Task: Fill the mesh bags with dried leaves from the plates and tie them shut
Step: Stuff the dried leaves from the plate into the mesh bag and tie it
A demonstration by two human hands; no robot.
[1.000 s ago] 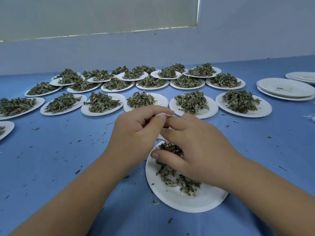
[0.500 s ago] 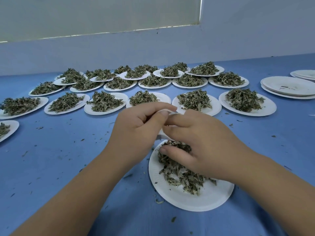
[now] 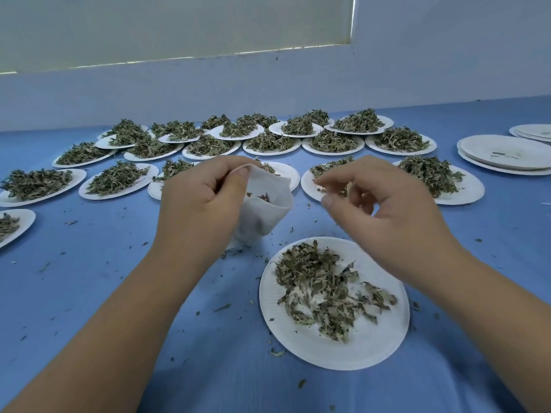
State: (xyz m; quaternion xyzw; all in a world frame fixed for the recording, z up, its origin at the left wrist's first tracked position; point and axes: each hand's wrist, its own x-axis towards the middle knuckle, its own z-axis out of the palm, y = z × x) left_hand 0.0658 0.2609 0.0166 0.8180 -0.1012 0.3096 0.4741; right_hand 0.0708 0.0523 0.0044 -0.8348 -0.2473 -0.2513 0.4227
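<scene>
Near the front edge of the bench (image 3: 89, 278), right of centre: white paper plate (image 3: 298, 338), dried leaves (image 3: 322, 293) spread thin over it, rim bare on the near side. Left hand (image 3: 202, 204) is just left of and beyond that plate — thumb and fingertips pinch the rim of a white mesh bag (image 3: 268, 216). Bag mouth gapes toward the right. A few dark leaf pieces show inside; fill level not readable through the cloth. Bag's lower end is partly behind the hand; cannot tell whether it touches the bench. Right hand (image 3: 393, 216) hovers beyond the plate, apart from the bag, fingers loosely curled, thumb and forefinger tips apart, nothing seen held — a leaf-laden plate right behind the fingertips makes small scraps hard to judge. Toward the far edge: rows of heaped plates (image 3: 271, 152), overlapping at the back, count uncertain. Right edge: stack of empty plates (image 3: 504, 150), a second stack cut by the frame. Left edge: one plate (image 3: 24, 225) half cut off. Leaf crumbs (image 3: 222, 307) lie scattered over the bench.
</scene>
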